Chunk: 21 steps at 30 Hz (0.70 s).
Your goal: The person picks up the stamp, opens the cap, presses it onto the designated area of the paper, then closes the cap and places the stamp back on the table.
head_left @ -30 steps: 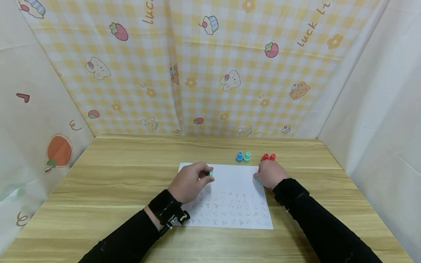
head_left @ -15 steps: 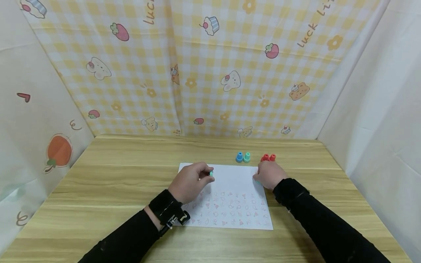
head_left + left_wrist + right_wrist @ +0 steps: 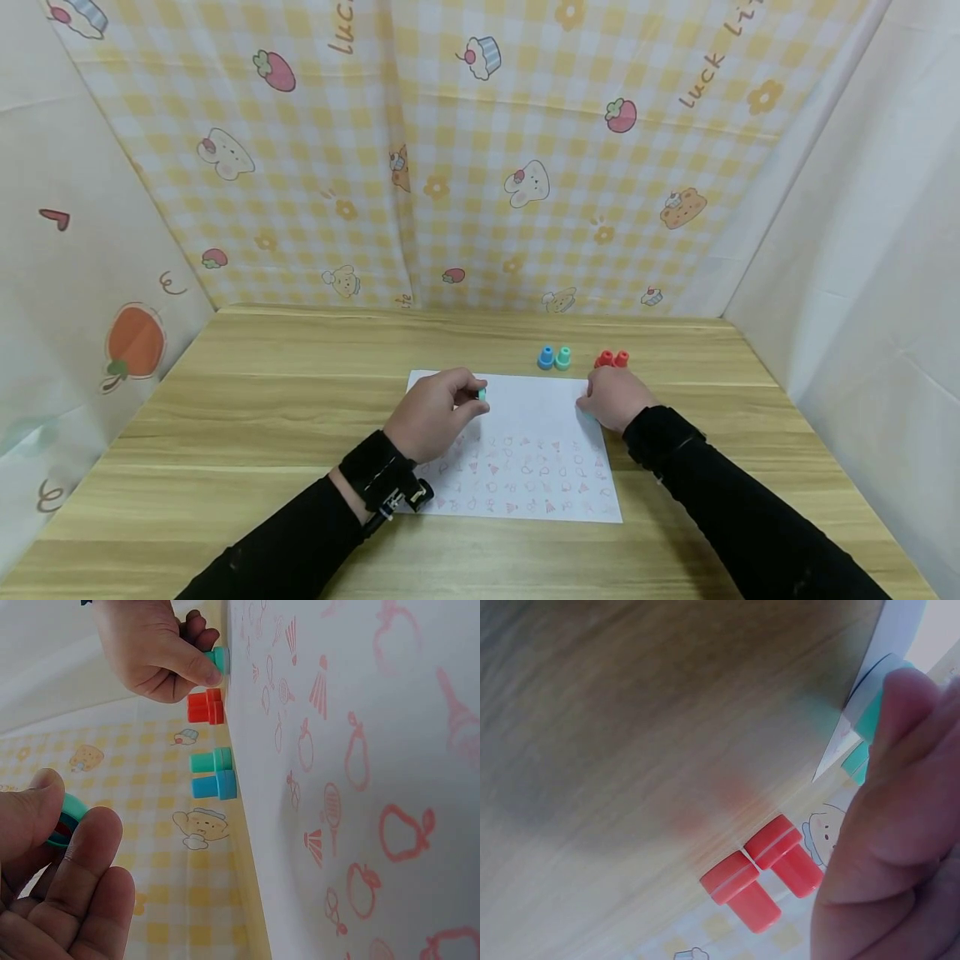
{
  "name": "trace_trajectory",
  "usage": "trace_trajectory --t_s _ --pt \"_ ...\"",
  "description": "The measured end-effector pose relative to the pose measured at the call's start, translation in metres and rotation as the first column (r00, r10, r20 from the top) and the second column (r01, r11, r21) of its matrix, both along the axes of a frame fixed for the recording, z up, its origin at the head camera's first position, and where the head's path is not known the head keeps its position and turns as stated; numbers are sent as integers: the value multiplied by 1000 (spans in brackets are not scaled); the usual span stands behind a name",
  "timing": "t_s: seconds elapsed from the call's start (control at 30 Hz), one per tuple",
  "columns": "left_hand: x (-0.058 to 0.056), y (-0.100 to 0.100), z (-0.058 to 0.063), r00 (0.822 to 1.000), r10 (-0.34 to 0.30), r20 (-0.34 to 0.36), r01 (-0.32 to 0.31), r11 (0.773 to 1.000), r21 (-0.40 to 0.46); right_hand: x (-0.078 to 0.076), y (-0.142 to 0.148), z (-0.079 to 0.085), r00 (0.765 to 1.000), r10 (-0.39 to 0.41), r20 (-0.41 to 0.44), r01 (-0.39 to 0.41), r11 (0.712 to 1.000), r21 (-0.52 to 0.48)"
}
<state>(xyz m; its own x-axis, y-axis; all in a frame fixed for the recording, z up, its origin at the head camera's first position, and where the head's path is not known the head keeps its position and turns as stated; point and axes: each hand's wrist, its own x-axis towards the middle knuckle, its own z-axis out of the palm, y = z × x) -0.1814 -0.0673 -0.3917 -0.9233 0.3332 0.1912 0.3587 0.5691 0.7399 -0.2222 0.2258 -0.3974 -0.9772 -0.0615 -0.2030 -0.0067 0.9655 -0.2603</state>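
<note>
A sheet of white paper (image 3: 536, 408) lies on the table, its near part covered with rows of red fruit, shuttlecock and racket prints. My right hand (image 3: 618, 400) pinches a green stamp (image 3: 218, 660) between thumb and fingers, its pale base against the paper's far right corner. Over the paper's left part, my left hand (image 3: 435, 417) holds a small round green cap (image 3: 73, 806) between thumb and fingertips. Dark and red show inside the cap. In the right wrist view, fingers cover much of the green stamp (image 3: 871, 716).
Behind the paper, a blue stamp (image 3: 546, 359) and a mint green stamp (image 3: 563, 359) stand side by side. Two red stamps (image 3: 622, 358) stand just beyond the right hand. A yellow checked cloth (image 3: 480, 167) hangs along the table's back edge, with white cloths at both sides.
The right forearm has shifted slightly, and less of the green stamp shows beneath the right fingers in the head view. My left hand stays in place with the cap.
</note>
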Motion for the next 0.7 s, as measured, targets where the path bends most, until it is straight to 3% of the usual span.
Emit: trace_trajectory --t_s 0.7 --pt "0 0 0 1000 0 7 0 1000 9 2 0 -1 1000 2 -16 -2 1000 -7"
